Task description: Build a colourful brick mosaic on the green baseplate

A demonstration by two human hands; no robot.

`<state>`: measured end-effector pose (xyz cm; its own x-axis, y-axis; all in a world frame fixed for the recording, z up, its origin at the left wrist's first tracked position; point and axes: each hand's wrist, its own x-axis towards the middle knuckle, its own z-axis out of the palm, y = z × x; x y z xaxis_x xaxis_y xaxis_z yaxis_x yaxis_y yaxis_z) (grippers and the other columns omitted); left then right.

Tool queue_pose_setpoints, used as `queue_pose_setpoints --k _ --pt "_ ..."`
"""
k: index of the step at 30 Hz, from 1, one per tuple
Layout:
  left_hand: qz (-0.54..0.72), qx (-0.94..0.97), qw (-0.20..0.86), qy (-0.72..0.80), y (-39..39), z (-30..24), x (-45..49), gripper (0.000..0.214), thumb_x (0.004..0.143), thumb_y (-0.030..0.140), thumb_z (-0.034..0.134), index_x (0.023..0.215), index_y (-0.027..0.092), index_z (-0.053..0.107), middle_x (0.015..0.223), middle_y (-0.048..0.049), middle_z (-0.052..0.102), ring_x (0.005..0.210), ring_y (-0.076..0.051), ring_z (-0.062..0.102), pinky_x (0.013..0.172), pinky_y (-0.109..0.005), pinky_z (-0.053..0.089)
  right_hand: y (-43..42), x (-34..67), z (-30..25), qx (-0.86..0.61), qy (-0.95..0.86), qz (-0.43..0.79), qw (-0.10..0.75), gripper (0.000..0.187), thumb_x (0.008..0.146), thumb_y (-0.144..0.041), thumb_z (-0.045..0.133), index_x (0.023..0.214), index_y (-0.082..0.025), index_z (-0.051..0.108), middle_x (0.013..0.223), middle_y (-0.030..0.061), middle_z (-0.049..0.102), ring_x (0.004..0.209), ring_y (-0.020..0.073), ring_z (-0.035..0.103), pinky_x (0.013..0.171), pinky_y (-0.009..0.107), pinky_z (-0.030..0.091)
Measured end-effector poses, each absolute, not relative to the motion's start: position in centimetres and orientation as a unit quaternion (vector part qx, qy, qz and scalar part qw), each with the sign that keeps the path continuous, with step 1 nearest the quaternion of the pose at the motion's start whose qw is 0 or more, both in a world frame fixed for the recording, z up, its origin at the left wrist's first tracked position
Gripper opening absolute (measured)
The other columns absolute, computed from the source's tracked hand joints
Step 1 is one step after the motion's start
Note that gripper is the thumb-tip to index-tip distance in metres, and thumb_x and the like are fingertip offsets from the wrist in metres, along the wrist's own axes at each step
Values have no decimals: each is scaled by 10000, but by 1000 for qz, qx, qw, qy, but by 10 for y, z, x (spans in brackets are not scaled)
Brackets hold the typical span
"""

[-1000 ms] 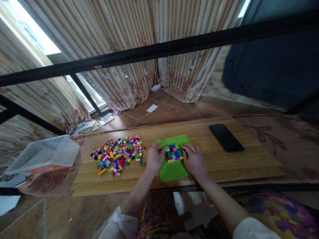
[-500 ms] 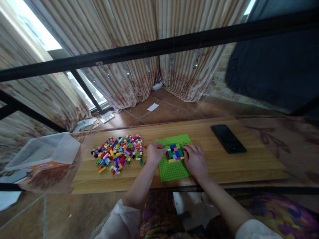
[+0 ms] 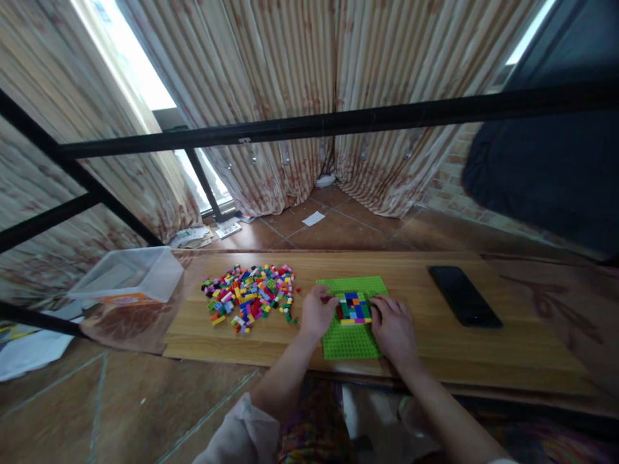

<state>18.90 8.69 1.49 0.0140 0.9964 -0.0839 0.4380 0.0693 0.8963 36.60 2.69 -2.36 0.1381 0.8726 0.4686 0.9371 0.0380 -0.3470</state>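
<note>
A green studded baseplate point(image 3: 351, 347) lies on the wooden board, bearing a roughly square block of coloured toy bricks point(image 3: 355, 309) in blue, green, red, yellow, white and orange. From the left, my left hand point(image 3: 318, 312) has its curled thumb and fingers at the block's left edge. My right hand point(image 3: 394, 325) is closed at the opposite edge, its fingertips against the bricks. The two hands hold the block between them. Whether a small loose brick is also under the fingertips is too small to tell.
Left of the baseplate spreads a pile of loose toy bricks point(image 3: 254, 293). A black phone point(image 3: 464, 296) lies on the right of the wooden board point(image 3: 416, 270). Beyond the board's left end stands a clear plastic box point(image 3: 133, 277). A black metal bar point(image 3: 309, 124) crosses behind.
The camera view has shifted, so the board and its contents appear lower and further right. Both hands stay at the sides of the brick block, with little visible movement relative to it.
</note>
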Motion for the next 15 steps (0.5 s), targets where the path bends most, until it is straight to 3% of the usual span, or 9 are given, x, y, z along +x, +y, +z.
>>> queue_pose_setpoints --k 6,15 --pt "402 622 393 545 46 22 150 200 823 121 528 991 164 628 887 -41 702 801 -130 663 728 -237 515 28 372 -33 -680 -667 -64 298 259 879 -253 427 1000 -182 646 1071 104 654 991 252 533 861 410 403" --pt "430 535 298 663 22 11 41 201 806 203 537 966 168 654 906 -45 708 861 -171 666 803 -289 520 29 380 -45 -667 -678 -82 299 287 870 -290 410 1019 -196 636 1062 125 654 1005 282 557 877 456 408"
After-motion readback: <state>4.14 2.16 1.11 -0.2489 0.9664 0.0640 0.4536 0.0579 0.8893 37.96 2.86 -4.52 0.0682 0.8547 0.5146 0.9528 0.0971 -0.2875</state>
